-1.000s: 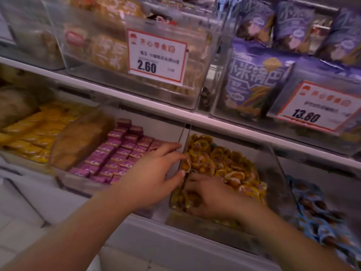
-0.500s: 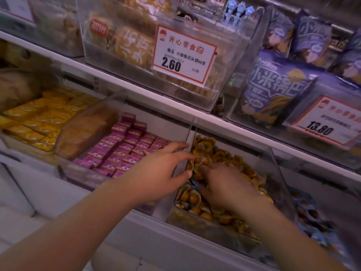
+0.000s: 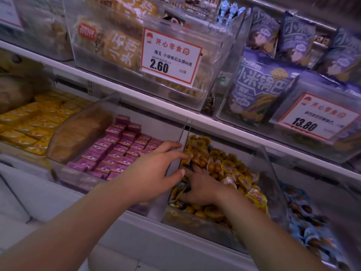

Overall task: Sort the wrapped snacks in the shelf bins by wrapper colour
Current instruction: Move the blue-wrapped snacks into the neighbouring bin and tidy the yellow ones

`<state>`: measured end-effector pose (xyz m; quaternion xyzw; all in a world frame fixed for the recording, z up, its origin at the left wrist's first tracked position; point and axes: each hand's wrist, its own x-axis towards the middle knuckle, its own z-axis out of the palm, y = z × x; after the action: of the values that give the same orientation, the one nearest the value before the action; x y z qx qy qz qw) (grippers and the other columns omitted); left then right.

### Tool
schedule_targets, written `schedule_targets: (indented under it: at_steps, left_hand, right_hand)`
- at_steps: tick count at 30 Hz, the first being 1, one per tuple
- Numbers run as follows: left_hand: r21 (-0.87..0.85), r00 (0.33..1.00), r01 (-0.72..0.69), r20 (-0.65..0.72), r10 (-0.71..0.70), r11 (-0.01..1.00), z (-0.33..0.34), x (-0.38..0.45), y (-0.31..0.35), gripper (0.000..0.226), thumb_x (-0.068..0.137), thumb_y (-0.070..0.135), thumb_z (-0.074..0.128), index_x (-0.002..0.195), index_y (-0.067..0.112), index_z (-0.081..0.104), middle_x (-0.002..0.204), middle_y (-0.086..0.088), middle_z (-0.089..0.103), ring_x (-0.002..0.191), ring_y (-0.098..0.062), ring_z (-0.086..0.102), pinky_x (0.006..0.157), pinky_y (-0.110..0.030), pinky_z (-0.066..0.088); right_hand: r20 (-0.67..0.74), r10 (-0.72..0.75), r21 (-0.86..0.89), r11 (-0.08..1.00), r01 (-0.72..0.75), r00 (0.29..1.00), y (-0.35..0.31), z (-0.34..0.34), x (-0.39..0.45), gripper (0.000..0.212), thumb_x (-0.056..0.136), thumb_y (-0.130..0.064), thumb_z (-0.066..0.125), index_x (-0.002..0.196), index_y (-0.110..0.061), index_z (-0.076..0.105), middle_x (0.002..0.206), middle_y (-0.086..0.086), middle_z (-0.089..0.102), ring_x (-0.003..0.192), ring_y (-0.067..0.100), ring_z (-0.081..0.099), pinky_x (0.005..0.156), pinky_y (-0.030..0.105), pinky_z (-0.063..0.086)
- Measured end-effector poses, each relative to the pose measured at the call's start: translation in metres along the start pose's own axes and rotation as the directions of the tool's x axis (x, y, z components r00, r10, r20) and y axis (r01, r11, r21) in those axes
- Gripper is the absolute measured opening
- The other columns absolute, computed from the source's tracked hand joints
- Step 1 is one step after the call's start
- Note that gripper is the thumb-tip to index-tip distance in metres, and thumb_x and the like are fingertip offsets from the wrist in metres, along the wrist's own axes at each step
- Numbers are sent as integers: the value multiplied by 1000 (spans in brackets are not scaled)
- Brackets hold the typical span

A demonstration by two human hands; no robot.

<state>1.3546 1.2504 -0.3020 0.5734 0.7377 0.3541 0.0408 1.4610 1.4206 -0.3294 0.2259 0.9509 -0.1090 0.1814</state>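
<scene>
In the yellow bin [image 3: 271, 173] right of the divider [image 3: 182, 145], the right hand [image 3: 205, 190] is digging spread-fingered, grasping nothing visible, among yellow snacks [image 3: 230, 165], while the relaxed left hand [image 3: 156, 173] is bracing the divider, probably hunting strays to pinch next.

Blue-wrapped snacks [image 3: 310, 227] blurred; right hand [image 3: 203, 190] fingertips buried among yellow snacks [image 3: 230, 169]

We read the white price tag [image 3: 171, 55] on the upper clear bin: "开心零食", "海玉 小珍珠石头饼66克", "2.60". The right price tag [image 3: 317, 118] shows "开心零食", "13.80"; its small print is unreadable. The purple bag [image 3: 257, 89] reads "小米锅巴".
</scene>
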Motion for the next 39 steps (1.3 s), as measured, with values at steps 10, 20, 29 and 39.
schedule_targets:
  at_steps: [10, 20, 29, 39]
  left_hand:
    - [10, 1000, 1, 4, -1, 1000, -1, -2, 0, 40, 94, 45, 56, 134, 41, 54, 149, 22, 33, 130, 0, 44, 103, -25, 42]
    - [13, 1000, 7, 12, -8, 1000, -2, 0, 2, 40, 94, 43, 57, 133, 38, 55, 148, 19, 35, 129, -2, 45, 103, -26, 43]
    - [3, 1000, 8, 22, -8, 1000, -4, 0, 1, 39, 93, 43, 58, 132, 37, 56, 147, 19, 36, 129, -2, 45, 103, -24, 41]
    - [16, 1000, 2, -1, -2, 1000, -2, 1, 1, 40, 92, 43, 58, 132, 35, 57, 147, 17, 37, 128, -6, 48, 103, -30, 45]
  right_hand:
    - [41, -1, -36, 999, 3, 999, 4, -15, 1, 88, 74, -54, 64, 148, -46, 16, 155, 4, 20, 145, 37, 11, 112, 53, 28]
    - [68, 0, -108, 994, 7, 998, 0, -17, 15, 79, 79, -46, 65, 148, -42, 26, 146, 13, 36, 135, 40, 33, 106, 49, 37]
    - [171, -30, -62, 997, 41, 985, -1, -23, 22, 87, 75, -40, 76, 149, -35, 32, 142, 2, 50, 117, 23, 55, 83, 26, 41]
    - [-133, -168, 274, 941, 199, 977, 7, -14, 9, 29, 73, -32, 75, 99, -37, 66, 91, -18, 65, 87, 2, 63, 70, 18, 47]
